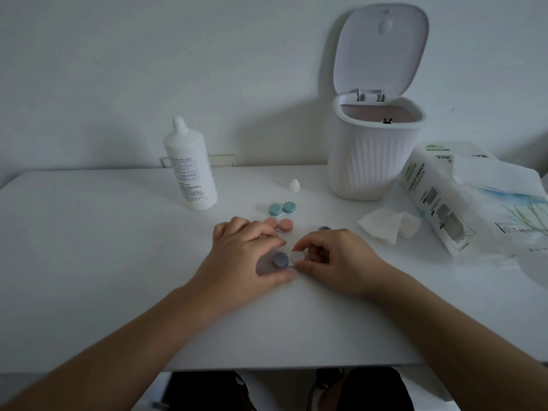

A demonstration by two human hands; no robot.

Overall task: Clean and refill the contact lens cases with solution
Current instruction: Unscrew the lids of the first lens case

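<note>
The head view looks down on a smooth white counter pushed against a plain pale wall. At the back stands a tall white plastic solution bottle with printed text on its side and its nozzle bare; its small white cap sits apart on the counter, between the bottle and a white ribbed plastic bin whose hinged lid stands open. To the right lies a soft-wrapped pack of tissue paper on its side, and just beside it a crumpled white tissue.

Near the middle, a teal twin-cup lens case with round screw caps lies just behind a pink twin-cup lens case, which is partly hidden by the left hand's knuckles. A loose purple round cap peeks out behind the right hand.

The purple-and-white lens case rests on the counter between both hands. The left hand has finger and thumb curled round the end that bears the purple cap, pinning it. The right hand pinches the other, uncapped white cup between forefinger and thumb. The two hands' fingertips nearly meet over the case. Both bare forearms reach in from the lower corners, and dark-clothed knees show under the counter's near edge.
</note>
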